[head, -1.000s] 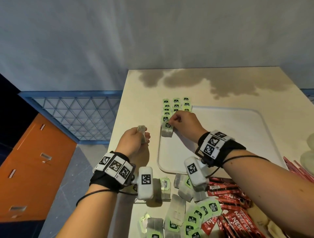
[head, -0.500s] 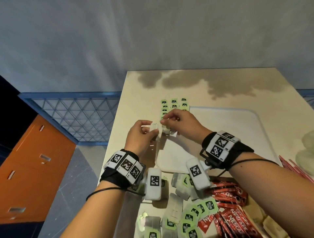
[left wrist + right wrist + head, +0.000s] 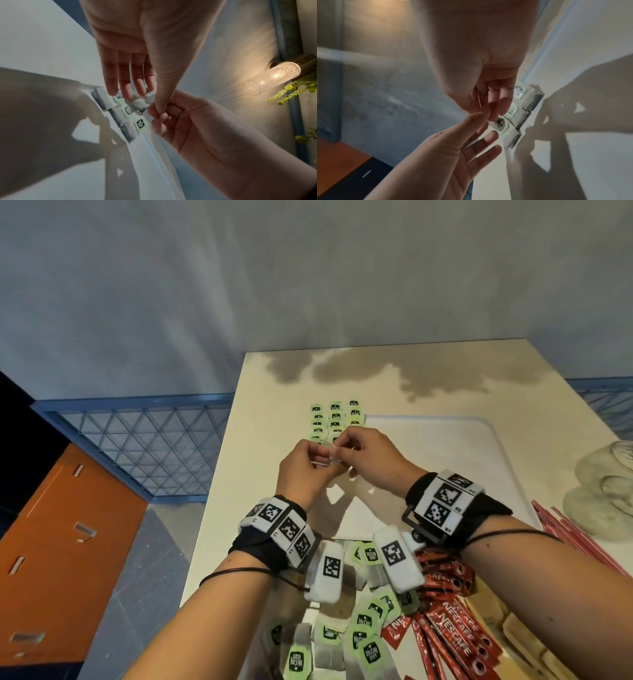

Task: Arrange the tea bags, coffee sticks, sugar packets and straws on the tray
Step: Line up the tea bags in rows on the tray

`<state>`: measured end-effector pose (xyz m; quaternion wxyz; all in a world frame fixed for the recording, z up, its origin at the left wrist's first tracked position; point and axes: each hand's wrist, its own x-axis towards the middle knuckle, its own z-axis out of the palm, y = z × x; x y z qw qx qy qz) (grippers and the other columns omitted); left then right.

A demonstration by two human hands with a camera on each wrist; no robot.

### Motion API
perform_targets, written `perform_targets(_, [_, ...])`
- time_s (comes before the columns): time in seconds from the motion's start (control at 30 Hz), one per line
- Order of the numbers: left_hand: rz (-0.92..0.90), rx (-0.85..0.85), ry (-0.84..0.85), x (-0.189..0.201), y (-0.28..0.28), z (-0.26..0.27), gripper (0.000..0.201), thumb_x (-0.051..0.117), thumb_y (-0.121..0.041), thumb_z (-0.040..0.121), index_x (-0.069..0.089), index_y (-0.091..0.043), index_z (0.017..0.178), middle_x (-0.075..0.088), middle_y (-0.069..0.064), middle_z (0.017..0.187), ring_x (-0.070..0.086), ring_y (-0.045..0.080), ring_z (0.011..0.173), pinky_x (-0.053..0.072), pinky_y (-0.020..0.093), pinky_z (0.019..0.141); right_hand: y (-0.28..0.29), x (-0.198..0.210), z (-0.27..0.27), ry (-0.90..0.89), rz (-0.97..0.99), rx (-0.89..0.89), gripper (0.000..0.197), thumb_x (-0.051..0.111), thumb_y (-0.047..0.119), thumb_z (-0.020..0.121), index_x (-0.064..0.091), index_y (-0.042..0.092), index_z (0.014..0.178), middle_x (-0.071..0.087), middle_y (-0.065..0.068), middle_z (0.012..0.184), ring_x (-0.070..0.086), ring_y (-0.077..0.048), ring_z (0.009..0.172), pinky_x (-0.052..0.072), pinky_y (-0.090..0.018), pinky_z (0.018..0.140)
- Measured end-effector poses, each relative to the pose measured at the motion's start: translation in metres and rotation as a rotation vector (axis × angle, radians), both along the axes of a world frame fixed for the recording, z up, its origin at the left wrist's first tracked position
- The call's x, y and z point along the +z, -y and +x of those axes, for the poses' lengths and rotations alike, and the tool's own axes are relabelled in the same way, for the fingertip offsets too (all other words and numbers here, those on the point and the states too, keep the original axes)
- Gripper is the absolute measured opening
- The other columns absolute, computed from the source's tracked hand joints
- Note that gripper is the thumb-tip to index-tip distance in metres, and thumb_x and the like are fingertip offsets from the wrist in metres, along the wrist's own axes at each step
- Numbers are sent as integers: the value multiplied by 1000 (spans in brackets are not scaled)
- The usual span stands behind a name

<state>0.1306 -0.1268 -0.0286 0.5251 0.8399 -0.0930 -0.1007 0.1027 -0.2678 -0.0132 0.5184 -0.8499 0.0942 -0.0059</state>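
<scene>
Both hands meet above the near left part of the white tray [image 3: 445, 474]. My left hand [image 3: 318, 453] pinches a grey tea bag [image 3: 327, 455] between thumb and forefinger, its other fingers straight. My right hand [image 3: 342, 446] pinches the same bag's end from the other side. In the left wrist view the crumpled tea bag [image 3: 138, 104] hangs between my left hand [image 3: 149, 100] and the curled right fingers [image 3: 159, 116]. Rows of tea bags with green tags [image 3: 335, 419] lie along the tray's far left edge, just beyond the hands.
Loose tea bags [image 3: 346, 631] are heaped at the near table edge, with red coffee sticks [image 3: 452, 611] and tan sugar packets [image 3: 513, 635] to their right. Red straws [image 3: 565, 539] and a glass jar [image 3: 609, 491] lie right of the tray. The table's left edge drops off beside my left hand.
My right hand has left the row on the tray. My left hand has brought its tea bag over from the table edge, and both hands now pinch it together.
</scene>
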Motion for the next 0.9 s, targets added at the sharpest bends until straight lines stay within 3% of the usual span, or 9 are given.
perform_targets(0.1, [19, 17, 34, 1, 2, 5, 25, 74, -23, 83, 62, -8, 99, 67, -2, 90, 62, 9, 75, 42, 4, 58, -1, 3, -4, -8, 72, 20, 11, 59, 15, 95, 67, 7, 93, 72, -13, 84, 65, -16, 68, 53, -25, 59])
perform_targets(0.2, [61, -1, 41, 0, 1, 10, 17, 69, -21, 88, 60, -11, 98, 64, -3, 84, 59, 5, 68, 40, 4, 55, 0, -1, -6, 2, 94, 17, 14, 58, 16, 97, 68, 8, 96, 71, -5, 86, 64, -12, 64, 50, -20, 56])
perform_targets(0.33, [65, -52, -27, -11, -2, 13, 11, 72, -18, 85, 66, -13, 94, 71, 5, 84, 66, 20, 76, 45, 14, 64, 14, -12, -4, 51, 19, -78, 16, 70, 18, 89, 65, 14, 103, 66, 1, 82, 61, -13, 62, 47, -21, 58])
perform_targets(0.4, [25, -100, -93, -15, -4, 12, 10, 76, -16, 83, 68, -15, 89, 73, 10, 82, 70, 24, 78, 52, 27, 70, 18, -17, -3, 1, -5, -16, 14, 71, 19, 88, 67, 10, 99, 67, -3, 85, 61, -13, 65, 48, -20, 58])
perform_targets(0.5, [28, -121, -116, -21, -9, 16, 11, 77, -11, 81, 68, -17, 86, 72, 6, 78, 70, 18, 71, 53, 22, 66, 23, -27, -1, -87, -72, 21, 9, 70, 18, 90, 68, 9, 86, 67, -3, 76, 61, -13, 61, 51, -24, 58])
perform_targets(0.57, [61, -73, -87, -25, -12, 26, 15, 76, -9, 79, 68, -22, 82, 72, 0, 77, 71, 15, 72, 58, 29, 73, 28, -33, 5, -120, -134, 15, 12, 68, 16, 91, 66, 14, 79, 64, 4, 71, 59, -8, 59, 48, -24, 61])
perform_targets(0.63, [125, -45, -27, -26, -16, 38, 20, 76, -12, 78, 66, -28, 79, 72, -5, 79, 70, 15, 75, 58, 37, 78, 33, -36, 13, -105, -227, -15, 18, 66, 16, 91, 63, 19, 74, 60, 13, 71, 53, 0, 63, 40, -18, 62])
perform_targets(0.73, [208, -55, 53, -23, -19, 51, 22, 77, -14, 75, 65, -33, 80, 70, -9, 86, 68, 14, 77, 56, 36, 77, 35, -37, 27, -56, -294, -81, 15, 66, 18, 90, 63, 18, 76, 58, 13, 72, 49, 2, 67, 33, -6, 54])
perform_targets(0.9, [361, -180, 82, -22, -12, 60, 24, 79, -16, 69, 69, -33, 82, 64, -6, 86, 62, 14, 76, 55, 33, 72, 28, -44, 45, -29, -283, -93, 6, 67, 17, 88, 68, 14, 83, 59, 12, 72, 55, -9, 76, 37, -19, 61])
